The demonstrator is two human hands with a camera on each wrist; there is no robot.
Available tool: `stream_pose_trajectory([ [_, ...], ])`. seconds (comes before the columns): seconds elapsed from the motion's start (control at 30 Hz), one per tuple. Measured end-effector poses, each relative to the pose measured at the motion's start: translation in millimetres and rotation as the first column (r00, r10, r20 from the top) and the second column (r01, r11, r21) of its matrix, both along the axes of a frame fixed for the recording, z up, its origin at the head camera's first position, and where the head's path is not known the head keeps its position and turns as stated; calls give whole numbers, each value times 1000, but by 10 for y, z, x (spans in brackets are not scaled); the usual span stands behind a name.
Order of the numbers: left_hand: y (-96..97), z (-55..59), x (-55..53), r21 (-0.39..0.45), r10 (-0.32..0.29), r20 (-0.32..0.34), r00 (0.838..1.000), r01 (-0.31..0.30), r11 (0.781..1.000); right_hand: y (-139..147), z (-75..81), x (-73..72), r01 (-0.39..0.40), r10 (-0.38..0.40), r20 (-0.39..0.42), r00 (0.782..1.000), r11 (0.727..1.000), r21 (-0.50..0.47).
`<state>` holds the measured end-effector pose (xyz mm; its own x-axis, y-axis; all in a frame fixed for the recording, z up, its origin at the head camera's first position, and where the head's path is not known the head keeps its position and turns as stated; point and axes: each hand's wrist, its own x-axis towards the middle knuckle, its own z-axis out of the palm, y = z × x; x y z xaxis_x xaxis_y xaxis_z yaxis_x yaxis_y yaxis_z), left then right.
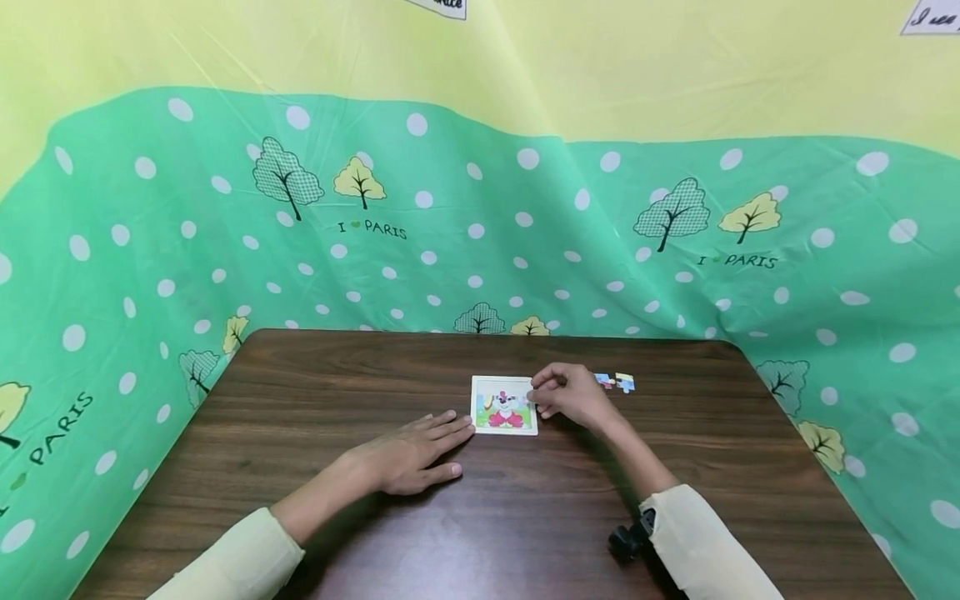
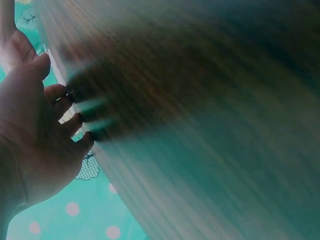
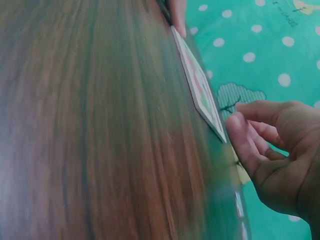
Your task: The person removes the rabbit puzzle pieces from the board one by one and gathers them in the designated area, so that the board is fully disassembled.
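A small square jigsaw puzzle (image 1: 506,422) in a white frame lies on the table, showing a white cartoon animal in pink. My left hand (image 1: 416,450) rests palm down beside it, with fingers stretched and fingertips touching its lower left edge. At the puzzle's right edge my right hand (image 1: 573,396) has its thumb and forefinger together over the upper right part. It appears to pinch a small puzzle piece, mostly hidden by the fingertips. In the right wrist view the tilted puzzle (image 3: 197,87) shows just beyond the thumb (image 3: 240,132).
Loose puzzle pieces (image 1: 625,382) lie to the right of the frame, behind the right hand. The brown wooden table (image 1: 337,375) has rounded far corners. A green and yellow printed cloth (image 1: 450,250) hangs round it. A black device (image 1: 630,540) sits at the right wrist.
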<state>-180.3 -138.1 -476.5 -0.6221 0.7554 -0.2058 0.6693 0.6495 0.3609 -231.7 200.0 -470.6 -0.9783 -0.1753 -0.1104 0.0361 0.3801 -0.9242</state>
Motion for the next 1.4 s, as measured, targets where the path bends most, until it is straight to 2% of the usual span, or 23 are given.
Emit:
stream_pose_trajectory([
  [0.37, 22, 10, -19, -4, 2, 24, 1000, -2, 1000, -184, -94, -69, -109, 109, -1, 994, 993, -53],
  [0.53, 24, 16, -24, 1, 3, 36, 999, -3, 1000, -237, -129, -91, -152, 152, -8, 988, 988, 1],
  [0.7, 27, 24, -23, 3, 3, 44, 999, -3, 1000, -296, -135, -103, -153, 154, -4, 988, 984, 88],
  [0.93, 27, 34, -19, -2, 8, 49, 999, -8, 1000, -372, -131, -145, -134, 142, -21, 990, 965, 224],
  [1.4, 6, 28, -8, -3, 21, 56, 998, -21, 1000, -445, -101, -186, -169, 162, 50, 986, 949, 265],
])
